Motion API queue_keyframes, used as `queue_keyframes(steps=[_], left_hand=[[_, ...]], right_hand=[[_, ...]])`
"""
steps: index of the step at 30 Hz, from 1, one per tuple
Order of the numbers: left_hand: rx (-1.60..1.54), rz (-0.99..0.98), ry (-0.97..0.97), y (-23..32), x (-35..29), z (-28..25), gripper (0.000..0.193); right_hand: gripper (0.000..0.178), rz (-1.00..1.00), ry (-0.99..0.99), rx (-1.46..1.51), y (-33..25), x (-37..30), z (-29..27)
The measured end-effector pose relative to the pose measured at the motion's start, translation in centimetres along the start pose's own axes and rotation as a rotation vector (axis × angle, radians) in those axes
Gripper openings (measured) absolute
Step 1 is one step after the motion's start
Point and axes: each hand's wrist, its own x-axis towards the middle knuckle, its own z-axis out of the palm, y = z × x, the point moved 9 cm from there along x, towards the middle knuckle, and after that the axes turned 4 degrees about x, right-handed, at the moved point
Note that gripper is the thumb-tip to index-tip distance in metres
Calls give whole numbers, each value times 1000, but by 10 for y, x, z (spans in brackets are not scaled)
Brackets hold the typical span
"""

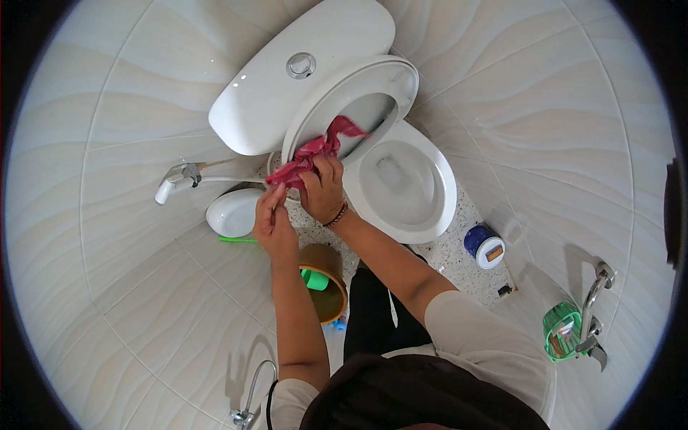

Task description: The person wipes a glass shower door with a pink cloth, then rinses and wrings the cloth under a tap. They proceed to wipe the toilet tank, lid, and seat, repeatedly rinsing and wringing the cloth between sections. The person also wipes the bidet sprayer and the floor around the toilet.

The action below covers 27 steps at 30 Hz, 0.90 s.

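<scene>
no text, labels, brands, numbers or signs readable anywhere in view.

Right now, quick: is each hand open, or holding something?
Left hand: closed, pinching the lower end of the red cloth.
Right hand: closed, holding the red cloth farther along.

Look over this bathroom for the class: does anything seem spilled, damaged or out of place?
Nothing clearly stands out; no obvious spill or damage shows. The toilet seat is raised, the left hand and right hand hold a red cloth, and a green scoop sits inside the brown bucket.
</scene>
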Motion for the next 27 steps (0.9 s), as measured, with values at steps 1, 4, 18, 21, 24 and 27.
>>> queue_keyframes(steps=[1,4,18,21,24,27], left_hand=[[-2,-31,24,-10,-9,-6,34],[-20,-117,21,-44,-36,-16,30],[77,-289,-30,-113,-107,-19,24],[22,-304,-40,-116,-107,-14,23],[-17,-331,-46,-122,-113,-16,24],[-10,-340,-41,-119,-117,-21,26]], right_hand=[[34,10,-12,18,0,-4,1],[35,120,-13,130,9,-22,5],[20,1910,710,1154,188,-227,93],[17,1611,816,1406,281,-179,60],[14,1655,568,1083,338,-130,12],[16,1729,453,881,334,-60,-15]])
